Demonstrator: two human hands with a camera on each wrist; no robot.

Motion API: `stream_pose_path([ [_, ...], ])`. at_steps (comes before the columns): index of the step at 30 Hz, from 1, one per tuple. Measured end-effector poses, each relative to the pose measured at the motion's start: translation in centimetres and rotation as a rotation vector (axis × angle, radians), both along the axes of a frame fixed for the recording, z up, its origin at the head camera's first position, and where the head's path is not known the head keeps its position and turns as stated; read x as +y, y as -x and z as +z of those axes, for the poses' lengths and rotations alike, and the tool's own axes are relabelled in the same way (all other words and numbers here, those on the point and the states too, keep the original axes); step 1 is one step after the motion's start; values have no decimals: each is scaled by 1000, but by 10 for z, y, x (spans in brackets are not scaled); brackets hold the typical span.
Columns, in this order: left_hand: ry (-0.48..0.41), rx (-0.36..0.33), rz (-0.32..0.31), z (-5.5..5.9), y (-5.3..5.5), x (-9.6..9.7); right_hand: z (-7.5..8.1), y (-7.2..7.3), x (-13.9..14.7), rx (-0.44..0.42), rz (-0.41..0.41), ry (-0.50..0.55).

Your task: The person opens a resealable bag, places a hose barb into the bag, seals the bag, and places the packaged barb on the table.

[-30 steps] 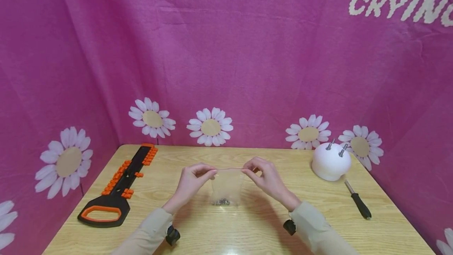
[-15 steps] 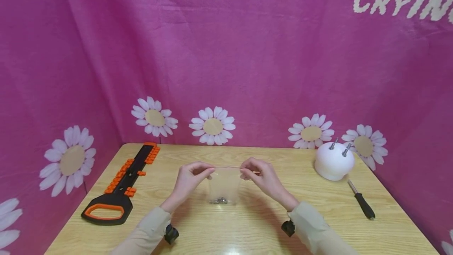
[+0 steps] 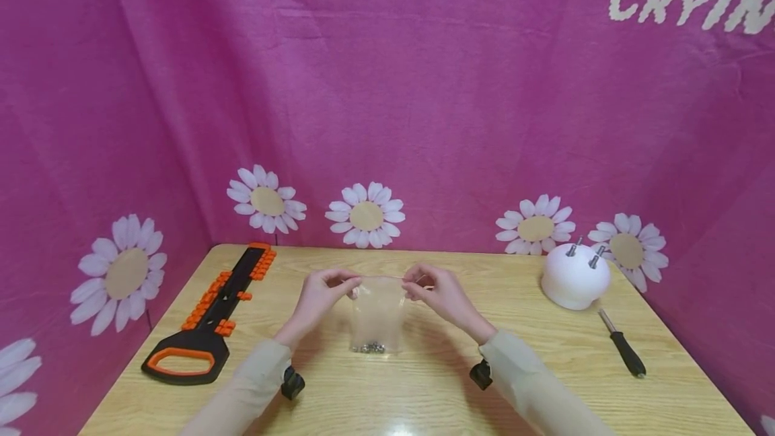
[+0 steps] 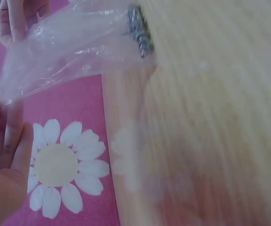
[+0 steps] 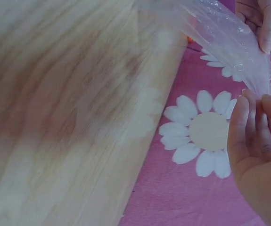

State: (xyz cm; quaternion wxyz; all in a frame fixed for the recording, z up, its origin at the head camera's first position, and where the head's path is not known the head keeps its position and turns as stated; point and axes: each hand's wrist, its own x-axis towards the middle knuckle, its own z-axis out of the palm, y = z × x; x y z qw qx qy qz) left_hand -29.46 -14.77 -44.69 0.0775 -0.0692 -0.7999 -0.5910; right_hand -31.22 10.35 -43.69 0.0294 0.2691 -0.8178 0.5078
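Note:
A clear plastic zip bag [image 3: 378, 315] hangs upright between my two hands over the middle of the table. Small metal screws [image 4: 139, 30] lie gathered along its bottom. My left hand [image 3: 319, 298] pinches the bag's top left corner between thumb and fingers. At the top right corner my right hand [image 3: 438, 295] does the same, thumb against the fingertips. The top edge is stretched nearly straight from one hand to the other. In the right wrist view the bag's lower end runs out of frame.
On the left of the wooden table [image 3: 412, 395] lies a black tool with an orange-rimmed handle [image 3: 181, 362] and orange blocks along its bar. At the right stand a white rounded object [image 3: 575, 281] with metal pegs and, near it, a black-handled screwdriver [image 3: 626, 352]. A pink curtain [image 3: 387, 106] surrounds the table.
Both hands have risen slightly, the right one moving leftward, and more of the bag's face shows. Both hands keep their pinch. The view has turned a little.

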Motion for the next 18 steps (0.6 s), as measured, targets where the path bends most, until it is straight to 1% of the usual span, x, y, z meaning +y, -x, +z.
stream_pose_path([
  [4, 69, -4, 9, -3, 14, 1, -3, 11, -5, -4, -19, -9],
  [5, 90, -7, 7, -3, 18, 1, 0, 11, -7, -16, -23, -10],
  [8, 156, -7, 4, -7, 29, 1, -5, 20, -12, -51, -46, -10],
  [11, 201, -5, -23, -11, 38, 0, -13, 31, -15, -69, -76, -67],
  [12, 216, -2, -31, -12, 41, 0, -20, 37, -15, -60, -89, -99],
  [13, 238, 1, -39, -14, 45, 0, -22, 41, -15, -44, -97, -135],
  [16, 328, 23, -57, -18, 52, 1, -29, 49, -17, 8, -108, -234],
  [18, 382, 20, -59, -20, 56, 2, -33, 53, -19, 45, -108, -274],
])
